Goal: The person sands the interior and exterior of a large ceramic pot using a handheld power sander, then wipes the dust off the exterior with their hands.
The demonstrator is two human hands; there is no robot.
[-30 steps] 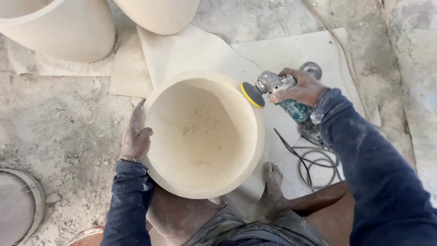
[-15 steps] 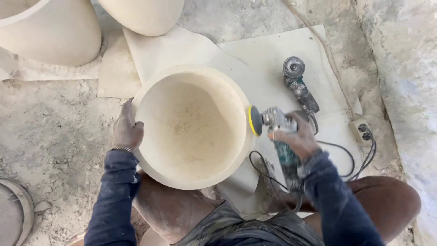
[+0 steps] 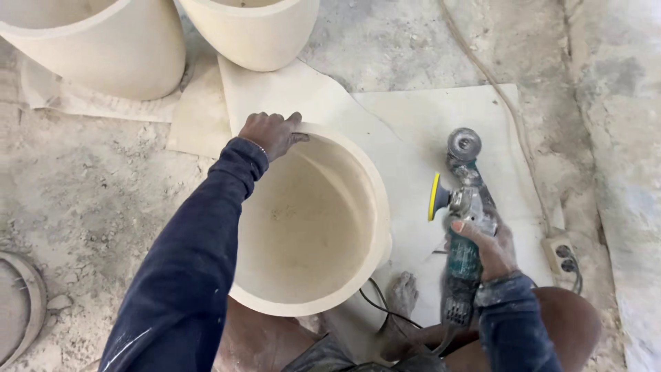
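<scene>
A large cream stone pot (image 3: 323, 227) lies tilted between my knees, its mouth facing up at me. My left hand (image 3: 273, 132) reaches across it and grips the far rim. My right hand (image 3: 485, 242) holds a teal angle grinder (image 3: 463, 256) with a yellow sanding disc (image 3: 434, 197), held to the right of the pot and apart from its wall. A second grinder (image 3: 465, 153) lies on the sheet just beyond it.
Two more cream pots (image 3: 103, 48) (image 3: 251, 31) stand at the top left. A pale sheet (image 3: 441, 117) covers the dusty concrete floor. A power strip (image 3: 564, 256) and cables lie at right; a round metal object (image 3: 21, 310) sits at the left edge.
My left hand has moved from the pot's left side up to its far rim. The right hand has pulled the grinder away from the pot's rim, down and to the right.
</scene>
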